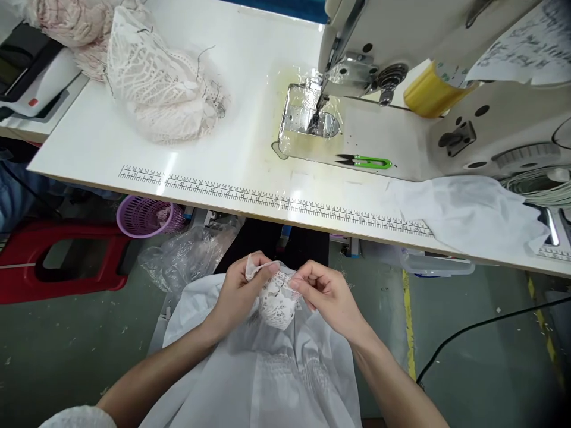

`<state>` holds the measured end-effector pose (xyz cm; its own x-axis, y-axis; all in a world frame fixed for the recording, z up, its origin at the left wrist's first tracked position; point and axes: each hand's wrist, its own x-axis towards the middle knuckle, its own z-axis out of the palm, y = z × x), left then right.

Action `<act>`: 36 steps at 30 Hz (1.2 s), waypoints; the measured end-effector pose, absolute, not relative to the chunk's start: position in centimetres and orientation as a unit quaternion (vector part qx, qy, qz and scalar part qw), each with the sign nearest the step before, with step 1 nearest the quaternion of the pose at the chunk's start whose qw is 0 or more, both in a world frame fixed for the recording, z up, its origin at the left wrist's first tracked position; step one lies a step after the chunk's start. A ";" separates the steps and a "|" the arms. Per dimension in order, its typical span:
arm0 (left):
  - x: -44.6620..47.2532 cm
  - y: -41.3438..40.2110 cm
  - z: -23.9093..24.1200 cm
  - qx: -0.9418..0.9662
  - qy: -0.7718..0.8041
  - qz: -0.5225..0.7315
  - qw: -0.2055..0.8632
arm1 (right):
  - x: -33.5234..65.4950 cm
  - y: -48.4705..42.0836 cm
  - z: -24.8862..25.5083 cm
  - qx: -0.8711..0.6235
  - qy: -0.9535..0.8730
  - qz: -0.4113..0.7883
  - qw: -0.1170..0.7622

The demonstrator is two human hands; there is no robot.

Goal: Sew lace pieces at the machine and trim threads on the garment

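A piece of white lace fabric (280, 303) is stretched between my two hands, just below the table's front edge. My left hand (243, 285) pinches its left side, thumb on top, with a small flap of sheer cloth standing up by the fingers. On the other side my right hand (323, 291) grips the lace edge between thumb and fingertips. Dark thread ends lie across the lace. Beneath both hands a white garment (267, 380) with gathered stitching spreads over my lap; whether the lace is joined to it I cannot tell.
A sewing machine (357, 71) stands on the white table (250, 142), with green thread snips (366, 161) near its needle. More lace (165, 89) is heaped at left; white cloth (473, 211) lies right. Below are a purple basket (145, 217) and red stool (62, 238).
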<state>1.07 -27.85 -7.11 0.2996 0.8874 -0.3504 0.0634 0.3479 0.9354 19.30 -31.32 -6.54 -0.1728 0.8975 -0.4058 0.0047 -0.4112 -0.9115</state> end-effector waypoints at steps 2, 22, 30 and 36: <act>1.2 -28.0 -7.4 0.425 0.496 0.304 0.693 | 19.3 -31.4 -6.7 -0.534 -0.407 0.651 0.354; 1.0 -27.9 -7.8 0.328 0.478 0.275 0.767 | 19.3 -30.8 -7.6 -0.524 -0.371 0.662 0.387; 1.1 -27.6 -7.9 0.337 0.481 0.268 0.764 | 19.4 -30.8 -7.6 -0.531 -0.366 0.665 0.376; 1.2 -27.6 -7.8 0.334 0.485 0.262 0.765 | 19.3 -30.7 -7.8 -0.545 -0.367 0.661 0.362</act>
